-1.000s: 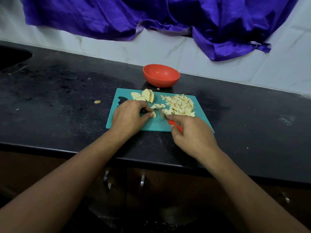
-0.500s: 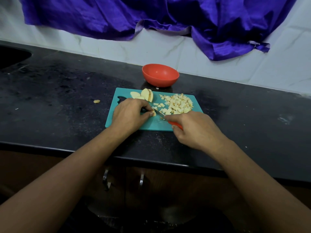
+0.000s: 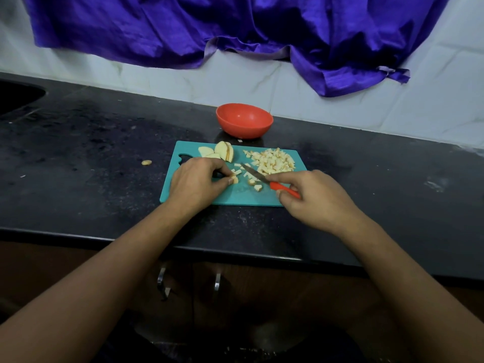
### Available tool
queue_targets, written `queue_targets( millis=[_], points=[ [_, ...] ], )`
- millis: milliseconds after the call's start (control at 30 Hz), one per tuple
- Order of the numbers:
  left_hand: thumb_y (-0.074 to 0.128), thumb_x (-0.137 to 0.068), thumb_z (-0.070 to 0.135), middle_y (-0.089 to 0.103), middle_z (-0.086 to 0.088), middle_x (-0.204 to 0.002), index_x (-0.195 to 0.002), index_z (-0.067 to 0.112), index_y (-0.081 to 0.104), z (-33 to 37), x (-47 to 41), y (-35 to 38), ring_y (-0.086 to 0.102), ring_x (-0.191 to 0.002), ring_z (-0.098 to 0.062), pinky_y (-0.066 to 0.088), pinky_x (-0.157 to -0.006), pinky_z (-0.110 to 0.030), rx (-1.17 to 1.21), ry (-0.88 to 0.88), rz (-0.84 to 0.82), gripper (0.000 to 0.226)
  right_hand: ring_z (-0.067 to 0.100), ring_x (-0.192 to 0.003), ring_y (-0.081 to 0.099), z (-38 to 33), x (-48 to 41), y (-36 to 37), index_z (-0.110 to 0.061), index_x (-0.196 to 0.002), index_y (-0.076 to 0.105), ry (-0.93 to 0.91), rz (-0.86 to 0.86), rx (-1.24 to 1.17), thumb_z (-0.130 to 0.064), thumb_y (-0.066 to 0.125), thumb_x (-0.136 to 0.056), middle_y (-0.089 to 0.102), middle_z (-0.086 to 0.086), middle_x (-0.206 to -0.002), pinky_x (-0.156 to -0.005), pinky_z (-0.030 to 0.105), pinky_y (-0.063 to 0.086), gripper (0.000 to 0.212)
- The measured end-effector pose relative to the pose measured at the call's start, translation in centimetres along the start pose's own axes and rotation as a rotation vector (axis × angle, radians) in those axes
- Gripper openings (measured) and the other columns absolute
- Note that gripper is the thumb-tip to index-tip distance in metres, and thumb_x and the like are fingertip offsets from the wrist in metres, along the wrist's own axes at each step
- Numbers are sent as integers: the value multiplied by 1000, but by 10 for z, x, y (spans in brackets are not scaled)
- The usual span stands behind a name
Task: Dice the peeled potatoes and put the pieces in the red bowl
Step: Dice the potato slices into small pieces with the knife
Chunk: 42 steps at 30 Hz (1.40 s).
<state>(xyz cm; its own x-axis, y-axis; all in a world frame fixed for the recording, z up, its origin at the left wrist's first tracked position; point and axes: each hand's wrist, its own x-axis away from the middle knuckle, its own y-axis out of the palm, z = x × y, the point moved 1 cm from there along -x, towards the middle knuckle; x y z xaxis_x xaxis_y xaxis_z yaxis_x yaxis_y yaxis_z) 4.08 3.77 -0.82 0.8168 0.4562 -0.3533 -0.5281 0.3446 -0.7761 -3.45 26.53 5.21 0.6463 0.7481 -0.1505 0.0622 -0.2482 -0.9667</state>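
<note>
Potato stub [image 3: 235, 179] pinched steady by left hand [image 3: 195, 183] for dicing; right hand [image 3: 311, 199] grips knife [image 3: 263, 180]; red bowl [image 3: 245, 130] empty.

The left hand [image 3: 195, 183] hides most of the potato bit [image 3: 235, 178] it pinches; the right hand [image 3: 311, 197] covers the knife [image 3: 255, 174] handle's rear. Far left of them, the sink [image 3: 15, 96] is cut off.

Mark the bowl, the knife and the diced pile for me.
bowl [image 3: 245, 131]: head view, front outer wall.
knife [image 3: 254, 172]: head view, middle of the blade.
diced pile [image 3: 273, 161]: head view, centre of the heap.
</note>
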Motion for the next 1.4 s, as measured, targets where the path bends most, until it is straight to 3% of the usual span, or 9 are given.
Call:
queue_targets(
  millis=[267, 433, 500, 667, 800, 1033, 1167, 1300, 1400],
  points=[
    [77, -87, 45, 75, 17, -99, -102, 38, 77, 0, 1, 1, 66, -99, -8, 58, -79, -39, -21, -8, 17, 16, 10, -66, 50, -27, -11, 16, -49, -140, 56, 1, 52, 30, -34, 52, -96, 53, -13, -70, -57, 31, 35, 46],
    [77, -88, 45, 74, 16, -101, -106, 38, 77, 1, 0, 0, 66, -98, -7, 58, -80, -38, -33, -13, 7, 20, 22, -102, 61, -36, -16, 23, -47, -145, 51, -27, 12, 125, -35, 48, -101, 69, -2, -113, -69, 33, 37, 46],
    [77, -88, 45, 74, 16, -101, -106, 38, 77, 1, 0, 0, 65, -98, -8, 58, -81, -37, -36, -18, 5, 20, 22, -99, 59, -35, -16, 24, -47, -148, 47, -39, 1, 159, -35, 46, -102, 68, -1, -112, -68, 33, 37, 47],
    [76, -88, 46, 74, 16, -102, -106, 38, 77, 0, -1, -1, 65, -100, -9, 57, -83, -39, -29, -30, 4, 20, 14, -76, 45, -27, -8, 23, -46, -151, 43, -77, -22, 219, -33, 43, -104, 52, -8, -83, -63, 33, 35, 48],
    [77, -86, 49, 74, 16, -101, -104, 39, 78, 1, -1, 0, 65, -99, -8, 58, -81, -39, -23, -37, 1, 20, 9, -75, 52, -9, -8, 14, -50, -146, 47, -27, -52, 172, -37, 48, -102, 63, -9, -94, -61, 30, 38, 45],
    [82, -82, 47, 73, 18, -92, -94, 39, 76, -2, 0, 1, 65, -98, -7, 58, -81, -39, 51, -50, 24, 16, 9, -55, 53, -12, 0, 21, -50, -140, 55, 92, 91, -29, -38, 52, -100, 59, -12, -73, -50, 29, 36, 42],
    [83, -81, 46, 73, 19, -88, -89, 39, 78, -2, 1, 0, 65, -96, -10, 57, -79, -42, 66, -54, 22, 12, 6, -56, 45, -37, -6, 27, -47, -142, 54, 89, 148, -38, -36, 52, -99, 49, -15, -67, -50, 27, 29, 44],
    [82, -83, 44, 74, 19, -89, -88, 38, 79, -1, 2, -2, 65, -95, -10, 57, -79, -40, 57, -53, 24, 9, 10, -71, 48, -58, -9, 38, -43, -146, 51, 78, 135, -11, -36, 48, -102, 68, -8, -93, -63, 30, 36, 45],
    [80, -85, 42, 75, 20, -90, -89, 38, 79, 1, 2, -3, 66, -94, -6, 57, -79, -37, 37, -50, 16, 6, 16, -83, 58, -66, -10, 44, -40, -147, 50, 69, 154, 42, -35, 46, -103, 69, -5, -96, -65, 32, 37, 45]
  ],
)
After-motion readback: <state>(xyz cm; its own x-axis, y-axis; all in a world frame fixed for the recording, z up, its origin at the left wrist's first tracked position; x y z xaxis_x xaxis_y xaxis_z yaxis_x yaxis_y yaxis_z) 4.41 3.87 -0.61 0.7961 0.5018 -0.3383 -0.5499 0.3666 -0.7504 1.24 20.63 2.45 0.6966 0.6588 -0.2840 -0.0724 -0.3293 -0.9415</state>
